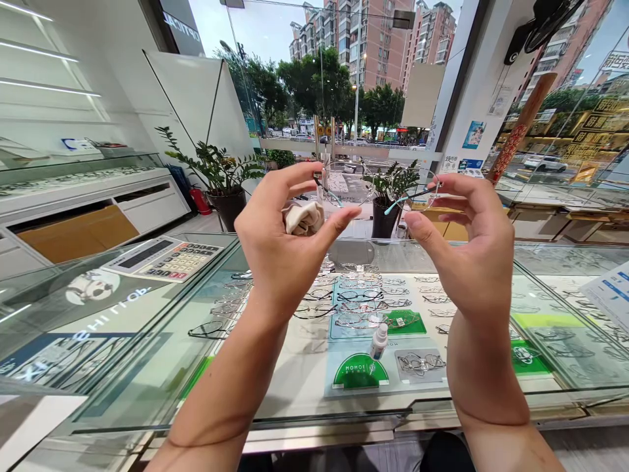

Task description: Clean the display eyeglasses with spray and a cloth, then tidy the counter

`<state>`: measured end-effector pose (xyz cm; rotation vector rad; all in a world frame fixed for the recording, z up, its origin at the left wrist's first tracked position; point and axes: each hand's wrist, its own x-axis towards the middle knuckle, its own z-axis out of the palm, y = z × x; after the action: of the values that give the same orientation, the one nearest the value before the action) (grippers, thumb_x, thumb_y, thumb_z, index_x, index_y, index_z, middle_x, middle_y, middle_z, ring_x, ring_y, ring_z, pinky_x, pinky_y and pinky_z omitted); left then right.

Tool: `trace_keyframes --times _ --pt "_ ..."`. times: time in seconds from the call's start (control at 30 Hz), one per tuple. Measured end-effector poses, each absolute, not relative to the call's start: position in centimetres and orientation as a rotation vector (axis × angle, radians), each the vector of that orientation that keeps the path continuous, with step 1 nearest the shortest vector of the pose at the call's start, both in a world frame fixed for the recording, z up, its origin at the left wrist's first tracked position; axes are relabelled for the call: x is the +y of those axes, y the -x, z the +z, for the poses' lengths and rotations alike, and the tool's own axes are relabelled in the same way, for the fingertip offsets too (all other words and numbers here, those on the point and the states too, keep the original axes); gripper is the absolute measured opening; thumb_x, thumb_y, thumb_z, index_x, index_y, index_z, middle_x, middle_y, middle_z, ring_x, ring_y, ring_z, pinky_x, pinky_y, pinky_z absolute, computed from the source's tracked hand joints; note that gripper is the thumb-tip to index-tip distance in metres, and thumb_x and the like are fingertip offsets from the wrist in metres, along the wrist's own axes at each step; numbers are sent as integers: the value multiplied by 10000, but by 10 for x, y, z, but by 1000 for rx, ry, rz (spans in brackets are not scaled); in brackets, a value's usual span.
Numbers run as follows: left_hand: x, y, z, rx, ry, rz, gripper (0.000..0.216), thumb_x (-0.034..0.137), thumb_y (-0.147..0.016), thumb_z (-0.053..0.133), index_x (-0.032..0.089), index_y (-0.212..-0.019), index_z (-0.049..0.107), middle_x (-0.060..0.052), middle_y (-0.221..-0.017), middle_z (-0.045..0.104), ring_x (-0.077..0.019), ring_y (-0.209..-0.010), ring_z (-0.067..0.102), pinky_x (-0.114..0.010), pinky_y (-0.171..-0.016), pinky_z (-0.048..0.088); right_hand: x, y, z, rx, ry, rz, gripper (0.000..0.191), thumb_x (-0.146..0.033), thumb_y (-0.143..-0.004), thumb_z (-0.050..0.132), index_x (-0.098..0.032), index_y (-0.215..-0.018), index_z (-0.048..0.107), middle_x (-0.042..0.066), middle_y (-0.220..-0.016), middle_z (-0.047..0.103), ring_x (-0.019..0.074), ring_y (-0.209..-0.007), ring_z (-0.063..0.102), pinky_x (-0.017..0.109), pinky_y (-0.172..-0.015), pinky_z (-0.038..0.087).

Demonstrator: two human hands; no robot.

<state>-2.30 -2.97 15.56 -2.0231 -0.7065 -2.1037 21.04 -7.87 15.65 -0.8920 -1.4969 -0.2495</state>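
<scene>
Rimless eyeglasses held up above glass display counter: left hand pinches one lens and cleaning cloth, right hand pinches other; wiping not finished.

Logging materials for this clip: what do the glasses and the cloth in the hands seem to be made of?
Glasses: thin wire frame, probably metal, with clear lenses and teal temple tips that look like plastic. Cloth: soft beige fabric, bunched into folds in the left hand, possibly microfibre.

Glass display counter, potted plants, daylit shop windows, white shelving
</scene>
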Motion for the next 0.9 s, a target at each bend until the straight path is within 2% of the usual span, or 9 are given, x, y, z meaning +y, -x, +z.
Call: trace_keyframes --times 0.17,0.4,0.7,0.9 --pt "-30 23 156 -709 2018 -2103 507 713 -913 858 445 -1327 738 -21 -1302 784 -348 -1186 767 -649 -1029 680 -78 -213 155 -1516 890 -247 438 -546 -988 822 -417 -1386 694 49 -1384 726 327 -1153 748 589 -980 698" --pt "-30 22 157 -707 1990 -2087 507 728 -904 858 420 -1291 746 -31 -1248 806 -339 -1086 787 -631 -992 700 -78 -212 156 -1513 883 -274 433 -587 -984 809 -414 -1367 704 59 -1361 738 350 -1121 755 614 -948 691" --pt "-33 22 157 -711 2020 -2094 454 681 -921 868 411 -1268 753 -25 -1235 804 -324 -1093 792 -601 -983 697 -78 -213 156 -1507 881 -263 442 -584 -974 823 -408 -1362 708 69 -1362 740 346 -1102 756 622 -951 691" --pt "-32 22 157 -702 2020 -2091 483 716 -909 860 407 -1264 751 -23 -1220 809 -325 -1105 796 -604 -981 705 -78 -213 155 -1508 865 -259 443 -562 -977 827 -416 -1377 705 69 -1362 734 346 -1111 754 626 -958 685"
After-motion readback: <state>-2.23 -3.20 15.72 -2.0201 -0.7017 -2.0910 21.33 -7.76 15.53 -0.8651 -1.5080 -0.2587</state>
